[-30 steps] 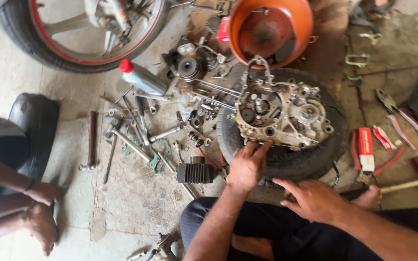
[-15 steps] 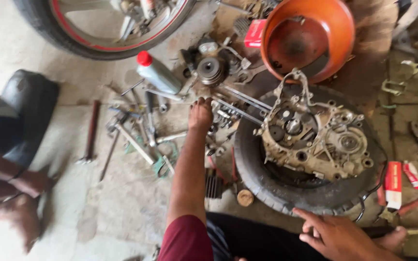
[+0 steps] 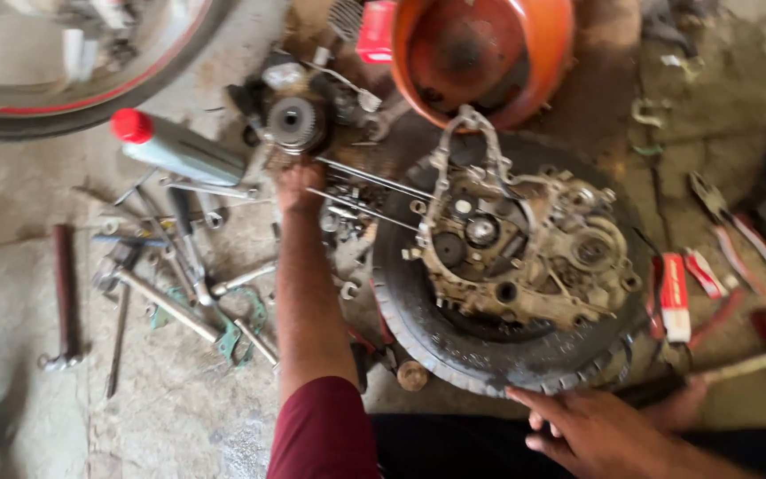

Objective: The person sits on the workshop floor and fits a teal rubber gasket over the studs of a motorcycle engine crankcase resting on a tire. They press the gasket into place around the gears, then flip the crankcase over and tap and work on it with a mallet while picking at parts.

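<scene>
Gear-toothed clutch part lies on the floor among scattered tools, just beyond the left hand, whose fingers point at it; whether they touch or grip it cannot be told. Right hand rests flat, fingers spread, against the tyre that carries the engine case. A grey bottle with red cap lies left, an orange bowl above

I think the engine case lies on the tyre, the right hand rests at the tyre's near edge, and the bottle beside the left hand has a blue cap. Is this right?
Not quite. The bottle has a red cap, not blue, as the head view shows. The rest holds: the engine case lies on the tyre, the right hand rests at its near edge, and the left hand reaches beside the bottle.
</scene>
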